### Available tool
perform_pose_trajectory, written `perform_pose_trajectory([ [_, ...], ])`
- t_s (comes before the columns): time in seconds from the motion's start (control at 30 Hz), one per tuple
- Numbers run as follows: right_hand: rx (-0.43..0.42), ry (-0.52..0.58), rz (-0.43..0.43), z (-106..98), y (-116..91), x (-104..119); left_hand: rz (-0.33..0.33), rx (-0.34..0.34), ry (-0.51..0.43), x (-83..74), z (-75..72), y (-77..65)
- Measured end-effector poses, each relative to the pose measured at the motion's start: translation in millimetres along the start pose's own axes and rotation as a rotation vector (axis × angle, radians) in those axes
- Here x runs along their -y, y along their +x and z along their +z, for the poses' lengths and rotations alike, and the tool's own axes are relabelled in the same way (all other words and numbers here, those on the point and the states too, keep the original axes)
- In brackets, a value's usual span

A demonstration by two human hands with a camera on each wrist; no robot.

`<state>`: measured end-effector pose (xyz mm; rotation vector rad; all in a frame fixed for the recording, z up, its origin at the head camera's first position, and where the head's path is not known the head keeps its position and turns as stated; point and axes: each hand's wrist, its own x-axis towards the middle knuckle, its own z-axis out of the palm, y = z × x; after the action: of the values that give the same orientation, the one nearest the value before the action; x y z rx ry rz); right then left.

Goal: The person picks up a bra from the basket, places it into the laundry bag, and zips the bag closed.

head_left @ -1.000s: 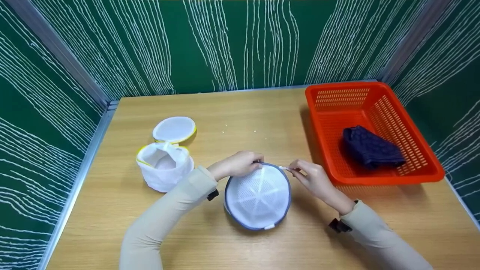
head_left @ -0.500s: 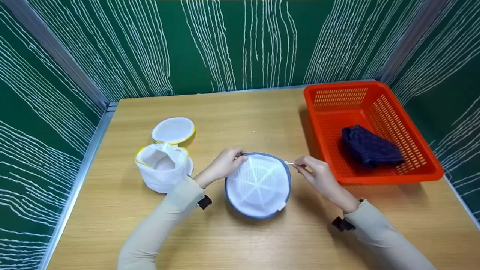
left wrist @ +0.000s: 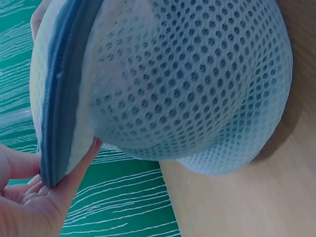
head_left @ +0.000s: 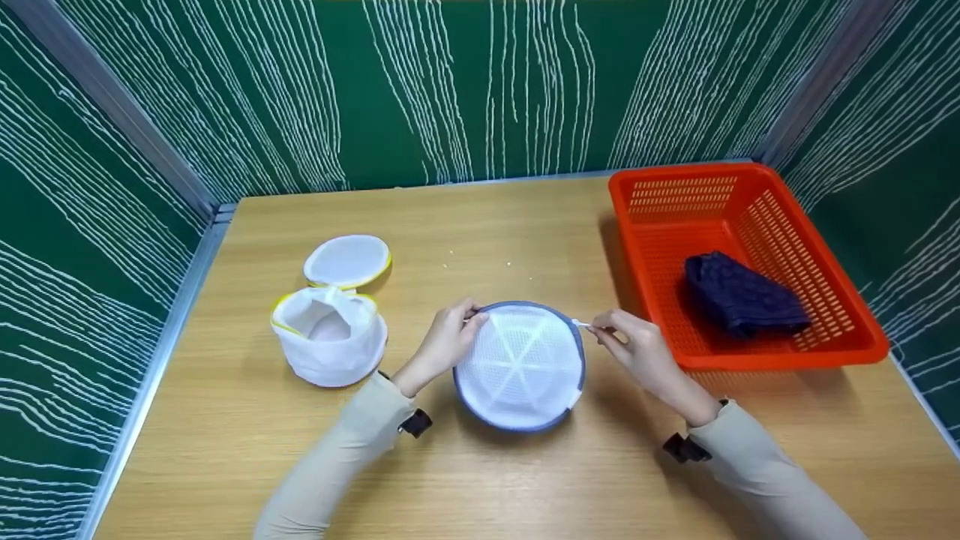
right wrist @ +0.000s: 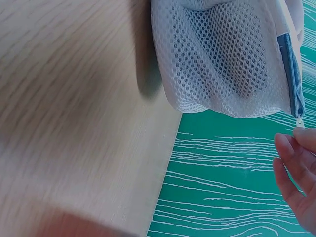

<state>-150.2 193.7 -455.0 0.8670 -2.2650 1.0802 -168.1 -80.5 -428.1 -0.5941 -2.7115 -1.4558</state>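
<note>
A round white mesh laundry bag (head_left: 517, 367) with a blue-grey zip edge stands near the middle of the table. Its flat top carries pale bands that cross at the centre. My left hand (head_left: 444, 341) pinches the zip edge at the bag's upper left; in the left wrist view the thumb and fingers (left wrist: 74, 182) lie on either side of the blue-grey zip (left wrist: 59, 98). With thumb and fingertips, my right hand (head_left: 634, 352) pinches the white zip pull (head_left: 580, 323) at the upper right. That pull (right wrist: 299, 122) also shows in the right wrist view, at the zip's end.
To the left is a second white mesh bag (head_left: 330, 352) with yellow trim, its lid (head_left: 347, 260) folded back and its mouth open. An orange plastic basket (head_left: 637, 247) stands at the right, with a dark blue folded cloth (head_left: 742, 294) inside. Green walls (head_left: 465, 90) enclose the table.
My left hand has shifted left along the rim and now grips at the upper left. The bag has turned and moved slightly up; its white tab has swung right. My right hand keeps the zip pull.
</note>
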Motion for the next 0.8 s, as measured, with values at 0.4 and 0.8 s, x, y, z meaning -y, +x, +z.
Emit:
perform_pose_trajectory([
  [0.4, -0.01, 0.028, 0.018, 2, -2, -4, -0.122, -0.085, -0.087, 14.9, 12.9, -9.6],
  [0.8, -0.035, 0.075, -0.003, 3, 6, 7, -0.167, 0.102, -0.002, 11.2, -2.6, 2.6],
])
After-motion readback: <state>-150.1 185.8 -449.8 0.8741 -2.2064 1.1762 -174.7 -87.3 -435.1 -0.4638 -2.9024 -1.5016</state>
